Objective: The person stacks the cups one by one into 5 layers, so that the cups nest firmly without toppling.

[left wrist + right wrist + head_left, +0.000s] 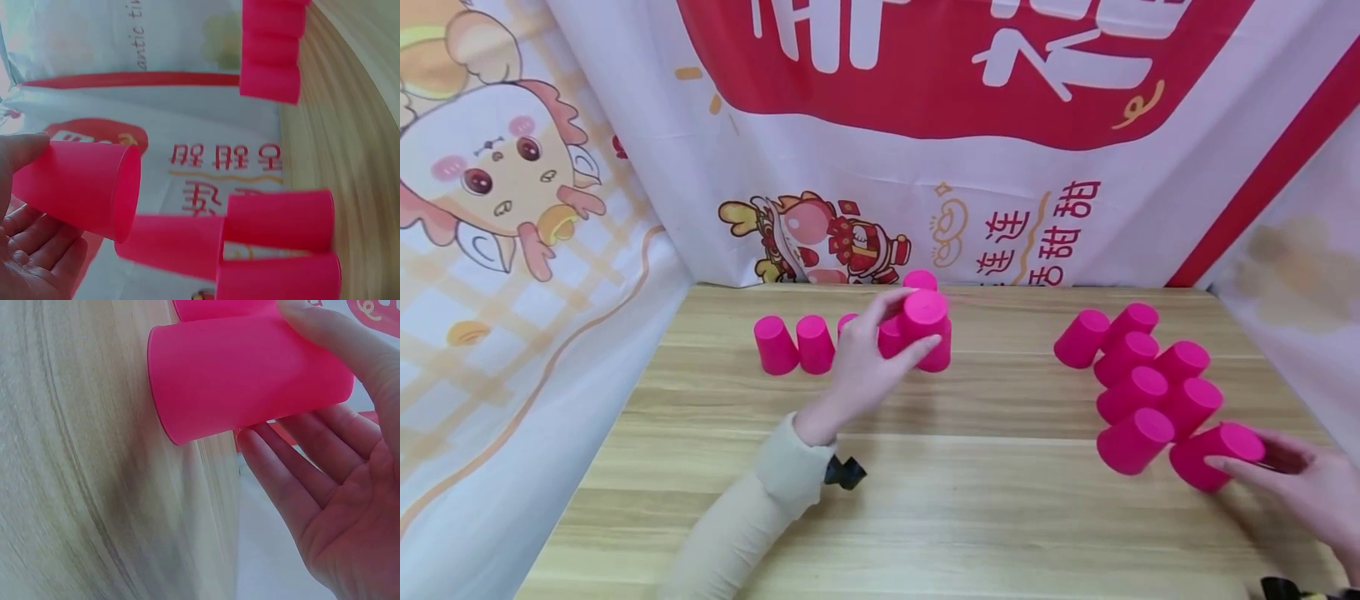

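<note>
My left hand [865, 367] holds an upside-down pink cup [925, 321] between thumb and fingers, raised off the table. In the left wrist view this held cup [81, 184] is beside another cup [175, 244], which rests across the bases of two cups [281, 219] below it. Over at the front right, my right hand [1303, 483] grips a pink cup [1210, 457], the thumb on one side and fingers on the other. The right wrist view has that cup [250, 375] with its rim towards the table; whether it touches the wood I cannot tell.
Upside-down cups [776, 344] form a row at the back, partly hidden by my left hand. Several more cups [1131, 392] stand close together on the right of the wooden table [970, 517]. A printed cloth [820, 150] hangs behind the table.
</note>
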Demonstrator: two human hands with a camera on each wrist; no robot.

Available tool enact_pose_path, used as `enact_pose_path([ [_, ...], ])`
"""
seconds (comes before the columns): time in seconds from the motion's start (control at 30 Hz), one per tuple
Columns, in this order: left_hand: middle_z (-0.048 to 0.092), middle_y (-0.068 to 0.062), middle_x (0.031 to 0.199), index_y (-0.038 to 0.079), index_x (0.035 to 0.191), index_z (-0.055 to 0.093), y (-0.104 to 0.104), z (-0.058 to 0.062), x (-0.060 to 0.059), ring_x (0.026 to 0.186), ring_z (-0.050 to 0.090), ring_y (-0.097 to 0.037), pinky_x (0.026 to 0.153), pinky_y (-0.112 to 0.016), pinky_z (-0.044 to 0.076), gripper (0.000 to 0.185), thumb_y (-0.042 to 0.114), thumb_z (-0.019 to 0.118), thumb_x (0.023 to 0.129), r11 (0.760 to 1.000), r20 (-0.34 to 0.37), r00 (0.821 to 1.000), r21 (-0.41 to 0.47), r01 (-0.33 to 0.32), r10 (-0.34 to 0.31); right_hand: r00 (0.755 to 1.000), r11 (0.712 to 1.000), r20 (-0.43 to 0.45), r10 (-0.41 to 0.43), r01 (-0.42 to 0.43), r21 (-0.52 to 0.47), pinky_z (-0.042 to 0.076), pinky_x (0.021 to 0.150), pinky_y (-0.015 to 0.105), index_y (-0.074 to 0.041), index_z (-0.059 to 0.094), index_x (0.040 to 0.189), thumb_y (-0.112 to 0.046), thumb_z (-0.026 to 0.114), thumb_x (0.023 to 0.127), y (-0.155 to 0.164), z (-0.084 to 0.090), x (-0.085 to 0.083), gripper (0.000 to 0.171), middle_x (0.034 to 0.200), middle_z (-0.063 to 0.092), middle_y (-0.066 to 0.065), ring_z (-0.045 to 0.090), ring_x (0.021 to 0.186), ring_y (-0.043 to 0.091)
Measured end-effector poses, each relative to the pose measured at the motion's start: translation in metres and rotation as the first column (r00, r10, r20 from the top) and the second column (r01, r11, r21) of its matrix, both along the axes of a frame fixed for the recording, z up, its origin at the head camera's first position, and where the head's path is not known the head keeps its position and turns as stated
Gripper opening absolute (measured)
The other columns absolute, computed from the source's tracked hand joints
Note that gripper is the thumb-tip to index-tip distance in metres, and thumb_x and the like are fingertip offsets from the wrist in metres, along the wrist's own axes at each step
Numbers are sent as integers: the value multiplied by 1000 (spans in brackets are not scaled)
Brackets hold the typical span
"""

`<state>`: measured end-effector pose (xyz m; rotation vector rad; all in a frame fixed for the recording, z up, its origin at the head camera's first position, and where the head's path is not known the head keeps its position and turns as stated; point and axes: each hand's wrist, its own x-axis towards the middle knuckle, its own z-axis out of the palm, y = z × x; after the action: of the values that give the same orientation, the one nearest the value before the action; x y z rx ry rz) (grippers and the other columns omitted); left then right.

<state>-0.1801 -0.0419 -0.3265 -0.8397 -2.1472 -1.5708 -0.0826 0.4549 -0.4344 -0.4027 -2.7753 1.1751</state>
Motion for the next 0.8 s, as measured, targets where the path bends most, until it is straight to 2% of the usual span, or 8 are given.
enact_pose_path([
  [0.17, 59, -7, 122, 3, 127, 49, -28, -4, -6, 113, 53, -16, 94, -35, 43, 54, 9, 75, 80, 995, -18, 996, -42, -92, 92, 1000, 1000, 0, 6, -6, 29, 47, 55, 14, -2, 59, 115, -33, 81, 73, -3, 0, -2, 56, 82, 57, -29, 56, 69, -9],
  [0.27, 57, 3, 124, 14, 130, 49, -49, -16, -21, 114, 52, -11, 94, -34, 43, 55, 23, 74, 82, 981, -5, 984, -77, -176, 176, 1000, 1000, -16, -2, 2, 16, 46, 55, 14, -9, 59, 111, -31, 82, 72, -4, 0, -2, 49, 81, 56, -29, 56, 69, -9],
  [0.33, 56, 9, 124, 20, 131, 48, -63, -24, -32, 114, 51, -8, 94, -34, 43, 57, 32, 73, 82, 972, 13, 975, -85, -221, 223, 998, 1000, -57, 0, -2, -19, 46, 55, 13, -13, 61, 108, -24, 82, 73, -4, 3, -2, 43, 81, 58, -29, 57, 68, -8],
  [0.4, 54, 14, 124, 27, 131, 46, -78, -31, -43, 115, 49, -6, 94, -33, 42, 57, 41, 71, 81, 959, 33, 962, -94, -266, 270, 994, 998, -109, 3, -9, -60, 45, 56, 11, -22, 61, 104, -17, 82, 73, -4, 8, -1, 37, 82, 59, -30, 57, 69, -9],
  [0.5, 54, 12, 124, 27, 131, 46, -98, -30, -49, 114, 50, -9, 93, -36, 44, 57, 42, 70, 82, 945, 54, 945, -85, -317, 322, 979, 996, -205, 15, -33, -85, 45, 58, 8, -22, 62, 104, -8, 81, 73, -9, 19, -1, 39, 85, 61, -29, 58, 72, -10],
  [0.63, 55, 8, 124, 26, 131, 47, -121, -29, -54, 113, 52, -13, 87, -41, 48, 57, 42, 70, 81, 922, 70, 921, -84, -377, 383, 939, 996, -344, 30, -59, -73, 45, 64, 6, -9, 63, 109, 4, 79, 71, -21, 33, -1, 43, 88, 63, -25, 59, 75, -9],
  [0.7, 55, 7, 124, 25, 132, 47, -131, -30, -56, 113, 52, -13, 87, -42, 48, 58, 43, 70, 81, 910, 82, 908, -93, -404, 411, 920, 996, -391, 15, -47, -70, 44, 66, 5, -10, 64, 109, 8, 78, 69, -27, 41, 0, 45, 89, 63, -24, 59, 76, -10],
  [0.8, 54, 5, 126, 21, 134, 46, -142, -34, -60, 113, 51, -14, 93, -41, 44, 62, 44, 70, 81, 897, 119, 890, -106, -429, 439, 910, 999, -413, -39, 23, -45, 40, 68, 2, -22, 61, 108, 5, 79, 70, -36, 55, 1, 51, 90, 60, -27, 56, 76, -12],
])
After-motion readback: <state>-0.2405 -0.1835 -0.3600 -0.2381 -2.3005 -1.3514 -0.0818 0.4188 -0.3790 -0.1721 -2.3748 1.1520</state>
